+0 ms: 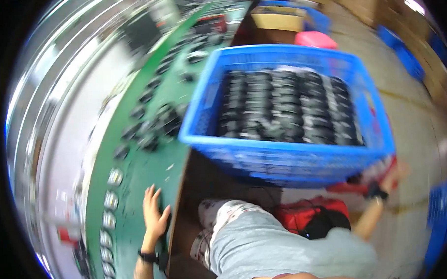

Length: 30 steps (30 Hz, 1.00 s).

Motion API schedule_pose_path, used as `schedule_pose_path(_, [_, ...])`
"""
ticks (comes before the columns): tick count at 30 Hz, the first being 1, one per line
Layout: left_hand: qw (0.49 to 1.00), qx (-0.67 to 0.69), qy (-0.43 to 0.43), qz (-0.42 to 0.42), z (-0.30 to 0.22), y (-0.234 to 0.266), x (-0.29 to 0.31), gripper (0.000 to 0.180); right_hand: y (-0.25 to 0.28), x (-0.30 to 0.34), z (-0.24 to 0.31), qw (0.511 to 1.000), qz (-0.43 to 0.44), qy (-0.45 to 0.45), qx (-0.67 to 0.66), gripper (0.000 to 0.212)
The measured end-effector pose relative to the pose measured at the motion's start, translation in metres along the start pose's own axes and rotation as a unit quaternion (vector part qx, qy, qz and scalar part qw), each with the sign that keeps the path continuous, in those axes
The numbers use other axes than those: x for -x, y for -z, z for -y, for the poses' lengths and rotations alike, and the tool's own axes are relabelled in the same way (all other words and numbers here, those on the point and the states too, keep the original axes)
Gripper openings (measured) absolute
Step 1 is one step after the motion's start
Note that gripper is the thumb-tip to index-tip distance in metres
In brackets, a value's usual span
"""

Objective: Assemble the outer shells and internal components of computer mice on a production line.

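Note:
My left hand [153, 211] rests over the green work surface [136, 191] near its edge, fingers stretched and apart, holding nothing. A dark band circles that wrist. To its left runs a row of small pale, silvery rounded parts [108, 220]. Beyond the fingers lie clustered black parts [147, 135]. Out to the right, my right hand [394, 175] is smeared by motion beside the near right corner of a blue plastic crate [283, 159]. Something black sits at that wrist. Whether the right fingers hold anything cannot be made out. Stacked columns of black rounded pieces [287, 105] fill the crate.
A red bag or cloth with a black item [327, 224] lies below the crate, by my legs. Behind the crate are a pink object [316, 39] and a cardboard box [278, 19]. More blue crates [402, 52] stand along the floor at right.

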<state>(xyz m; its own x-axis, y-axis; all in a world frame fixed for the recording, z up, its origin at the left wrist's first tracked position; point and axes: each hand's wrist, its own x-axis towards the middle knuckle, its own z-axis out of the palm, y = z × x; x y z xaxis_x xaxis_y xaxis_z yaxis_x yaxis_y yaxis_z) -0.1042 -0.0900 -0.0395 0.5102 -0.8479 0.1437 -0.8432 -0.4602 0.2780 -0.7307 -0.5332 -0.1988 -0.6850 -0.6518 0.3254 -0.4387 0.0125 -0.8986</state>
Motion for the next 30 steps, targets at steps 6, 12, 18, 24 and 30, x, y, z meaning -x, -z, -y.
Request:
schedule_pose_path(6, [1.0, -0.014, -0.016, -0.001, 0.024, -0.011, -0.01, 0.061, 0.006, 0.149, 0.294, 0.918, -0.041, 0.289, -0.268, 0.015])
schedule_pose_path(12, [1.0, 0.016, 0.015, 0.002, 0.035, -0.005, 0.008, 0.062, -0.105, 0.433, 0.452, 0.597, 0.566, 0.449, -0.35, 0.032])
schedule_pose_path(18, [0.98, 0.196, 0.03, 0.019, 0.047, 0.02, 0.019, 0.055, -0.204, 0.573, 0.458, 0.488, 0.566, 0.647, -0.15, 0.036])
schedule_pose_path(24, [0.974, 0.209, 0.068, -0.047, 0.071, 0.043, 0.022, 0.045, -0.234, 0.612, 0.477, 0.495, 0.619, 0.61, -0.006, 0.029])
schedule_pose_path(30, [0.957, 0.261, 0.075, -0.102, 0.091, 0.051, 0.002, 0.044, -0.236, 0.61, 0.481, 0.54, 0.652, 0.529, -0.057, 0.019])
